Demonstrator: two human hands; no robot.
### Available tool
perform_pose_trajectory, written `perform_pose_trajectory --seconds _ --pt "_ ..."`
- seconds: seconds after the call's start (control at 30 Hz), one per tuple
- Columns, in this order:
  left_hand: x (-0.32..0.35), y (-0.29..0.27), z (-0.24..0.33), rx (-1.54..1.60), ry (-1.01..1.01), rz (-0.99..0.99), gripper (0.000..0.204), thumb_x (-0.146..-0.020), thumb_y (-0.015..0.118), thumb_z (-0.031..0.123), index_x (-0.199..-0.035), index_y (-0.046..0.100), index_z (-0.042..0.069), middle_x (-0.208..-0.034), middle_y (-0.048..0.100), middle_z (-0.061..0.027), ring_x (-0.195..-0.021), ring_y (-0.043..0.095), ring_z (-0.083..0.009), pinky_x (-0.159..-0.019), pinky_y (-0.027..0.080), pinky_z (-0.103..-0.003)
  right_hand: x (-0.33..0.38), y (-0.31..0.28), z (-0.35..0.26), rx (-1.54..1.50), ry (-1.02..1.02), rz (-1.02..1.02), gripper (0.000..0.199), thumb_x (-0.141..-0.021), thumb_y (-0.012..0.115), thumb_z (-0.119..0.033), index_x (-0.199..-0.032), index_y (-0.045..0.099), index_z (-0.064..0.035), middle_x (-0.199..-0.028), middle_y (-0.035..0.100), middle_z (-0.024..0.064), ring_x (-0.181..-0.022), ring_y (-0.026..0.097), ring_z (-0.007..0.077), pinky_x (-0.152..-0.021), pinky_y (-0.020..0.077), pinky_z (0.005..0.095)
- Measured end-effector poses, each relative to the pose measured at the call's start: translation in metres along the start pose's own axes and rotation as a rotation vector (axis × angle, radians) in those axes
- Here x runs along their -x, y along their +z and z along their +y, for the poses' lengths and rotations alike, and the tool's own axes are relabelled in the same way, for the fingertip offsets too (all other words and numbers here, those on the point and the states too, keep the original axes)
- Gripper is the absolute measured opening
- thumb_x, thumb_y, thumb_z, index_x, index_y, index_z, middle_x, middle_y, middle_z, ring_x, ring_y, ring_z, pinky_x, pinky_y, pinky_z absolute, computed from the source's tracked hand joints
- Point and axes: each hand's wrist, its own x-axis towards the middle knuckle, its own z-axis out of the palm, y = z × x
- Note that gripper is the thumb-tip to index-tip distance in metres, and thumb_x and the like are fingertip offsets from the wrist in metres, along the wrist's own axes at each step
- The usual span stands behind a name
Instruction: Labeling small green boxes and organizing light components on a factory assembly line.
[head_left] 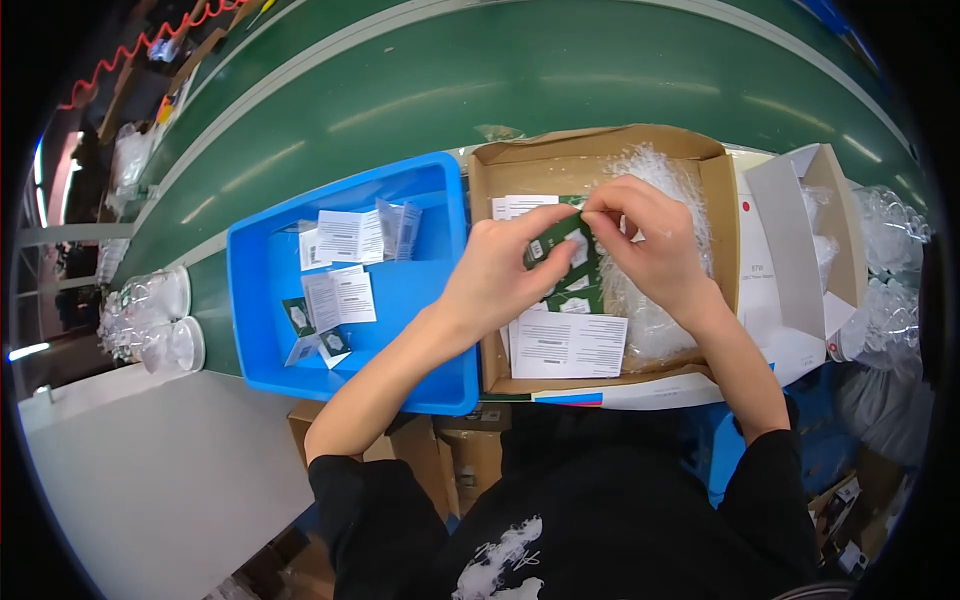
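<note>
My left hand (512,262) and my right hand (648,238) meet over a shallow cardboard box (728,255). Both are closed, thumbs and forefingers pinching near the top edge of a green printed leaflet (578,262); the exact grip is partly hidden by the fingers. Beneath the hands lie more green pieces and a white printed leaflet (570,345). Another white leaflet (515,206) shows behind my left hand. Thin clear plastic bags (655,335) fill the right side of the box, under my right forearm.
Left of the box stands a blue plastic tray (462,300) with several folded leaflets (340,295) inside. A white open carton (790,235) stands to the right, with bagged clear items (885,235) beyond it. Clear plastic cups (172,318) lie at the far left. The green table (420,110) stretches behind.
</note>
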Motion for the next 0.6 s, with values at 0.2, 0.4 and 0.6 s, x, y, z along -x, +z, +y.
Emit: perform_pose_trajectory --seconds 0.2,0.4,0.6 --pt "-0.0011 -0.0030 -0.0044 -0.023 -0.064 -0.020 0.031 -0.083 0.067 0.004 -0.113 0.063 -0.002 -0.087 0.071 -0.0115 -0.069 0.065 -0.0098 -0.059 0.051 -0.022 0.0008 0.0019 0.0056 -0.020 0.036 -0.019 0.009 -0.081 0.066 0.004 -0.086 0.061 -0.0009 -0.083 0.062 0.0061 -0.064 0.057 0.0141 -0.050 0.0434 0.0237" --pt "0.0007 -0.0012 -0.0019 -0.037 -0.049 -0.012 0.028 -0.083 0.068 0.009 -0.110 0.063 0.001 -0.079 0.069 -0.0154 -0.058 0.066 -0.0206 -0.053 0.049 -0.028 -0.0012 0.0010 0.0020 -0.033 0.032 -0.019 0.009 -0.082 0.065 0.002 -0.088 0.060 -0.0007 -0.084 0.062 0.0065 -0.066 0.058 0.0157 -0.052 0.0448 0.0248" --pt "0.0006 -0.0064 -0.0030 0.016 0.003 -0.074 0.033 -0.086 0.064 0.010 -0.117 0.059 -0.001 -0.081 0.069 -0.0160 -0.069 0.069 -0.0210 -0.061 0.052 -0.030 0.0029 0.0057 0.0091 -0.039 0.054 -0.030 0.010 -0.081 0.067 0.001 -0.089 0.063 -0.0014 -0.085 0.063 0.0069 -0.069 0.061 0.0170 -0.055 0.0476 0.0261"
